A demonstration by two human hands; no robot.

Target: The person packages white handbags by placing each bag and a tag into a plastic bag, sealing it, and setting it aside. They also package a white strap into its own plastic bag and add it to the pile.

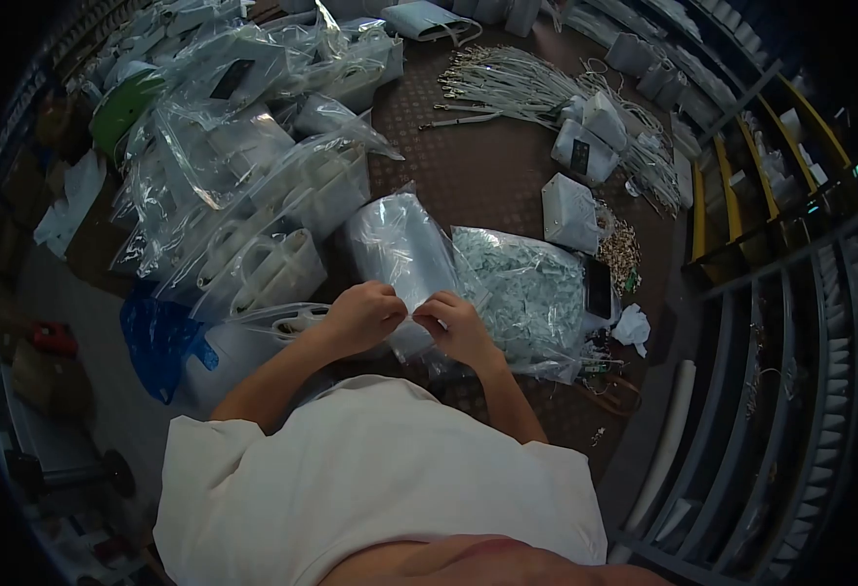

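Note:
A stack of clear plastic bags [399,239] lies on the brown table in front of me. At its near end my left hand [365,317] is closed in a pinch. Close beside it, my right hand [458,330] is pinched too, the fingertips of both nearly meeting over the clear film. They appear to grip the edge of a bag, though the fingers hide part of it. Right of the stack sits a large clear bag filled with small pale-green packets [522,298].
White handbags in clear plastic [287,278] crowd the left side. Pale straps with metal clips [507,83] lie at the back right. A white box-shaped bag [570,213], a dark phone [598,288] and crumpled tissue [631,329] are on the right. Shelving [771,195] stands beyond.

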